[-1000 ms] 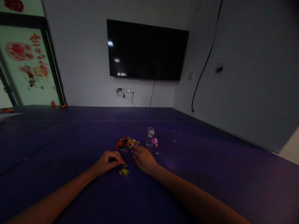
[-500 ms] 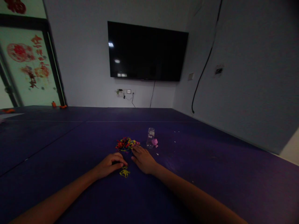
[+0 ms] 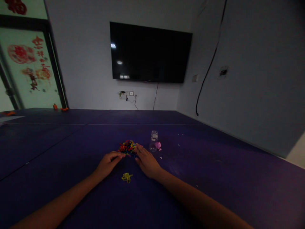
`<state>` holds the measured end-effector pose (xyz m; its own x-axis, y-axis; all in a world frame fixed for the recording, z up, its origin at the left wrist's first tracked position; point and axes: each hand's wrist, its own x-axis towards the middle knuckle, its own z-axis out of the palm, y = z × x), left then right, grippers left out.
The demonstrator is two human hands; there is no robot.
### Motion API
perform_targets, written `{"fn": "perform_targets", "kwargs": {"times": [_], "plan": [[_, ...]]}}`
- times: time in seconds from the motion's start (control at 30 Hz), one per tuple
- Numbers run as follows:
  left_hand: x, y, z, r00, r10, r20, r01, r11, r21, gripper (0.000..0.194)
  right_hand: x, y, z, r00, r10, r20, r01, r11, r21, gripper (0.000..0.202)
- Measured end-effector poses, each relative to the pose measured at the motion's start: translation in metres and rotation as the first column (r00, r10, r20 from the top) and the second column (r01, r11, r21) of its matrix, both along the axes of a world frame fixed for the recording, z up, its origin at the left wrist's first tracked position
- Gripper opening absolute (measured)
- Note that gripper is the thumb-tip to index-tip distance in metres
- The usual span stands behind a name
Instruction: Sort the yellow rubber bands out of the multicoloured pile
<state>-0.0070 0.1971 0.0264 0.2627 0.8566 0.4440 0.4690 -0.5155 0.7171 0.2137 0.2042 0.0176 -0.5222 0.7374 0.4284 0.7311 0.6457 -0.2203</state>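
Picking through the tangled, multicoloured pile (image 3: 127, 146) seems the step in hand: left hand (image 3: 108, 163) narrowed at its near edge, right hand (image 3: 148, 163) at its right side, anything gripped impossible to tell; next calls for a fine pinch; limp yellow strands (image 3: 126, 177) lie nearer, a clear bottle (image 3: 153, 137) to the right

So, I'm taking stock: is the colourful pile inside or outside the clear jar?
Outside: the colourful pile lies on the purple surface beside the clear jar, with the right hand at the pile's edge.

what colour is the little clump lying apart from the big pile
The little clump is yellow, best seen in the head view.
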Motion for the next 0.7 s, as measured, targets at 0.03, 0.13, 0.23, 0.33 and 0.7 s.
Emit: {"fn": "perform_targets", "kwargs": {"times": [0.03,0.13,0.23,0.33,0.7], "plan": [[0.0,0.001,-0.001,0.999,0.042,-0.017,-0.042,0.999,0.023,0.029,0.0,-0.001,0.001,1.0,0.006,0.006,-0.006,1.0,0.011,0.05],[0.0,0.002,-0.004,0.99,0.099,-0.098,-0.091,0.993,0.081,0.029,-0.001,-0.005,0.003,0.999,0.035,0.031,-0.036,0.998,0.047,0.048],[0.003,0.0,-0.005,0.982,0.09,-0.167,-0.058,0.98,0.189,0.026,-0.002,-0.009,0.007,0.991,0.101,0.084,-0.109,0.99,0.091,0.045],[0.007,-0.004,-0.004,0.975,0.08,-0.207,-0.01,0.947,0.32,0.021,-0.002,-0.014,0.008,0.965,0.205,0.162,-0.227,0.965,0.134,0.041],[0.012,-0.012,0.001,0.951,-0.098,-0.293,0.219,0.881,0.418,0.013,-0.002,-0.018,0.008,0.932,0.277,0.235,-0.333,0.908,0.252,0.032]]}}
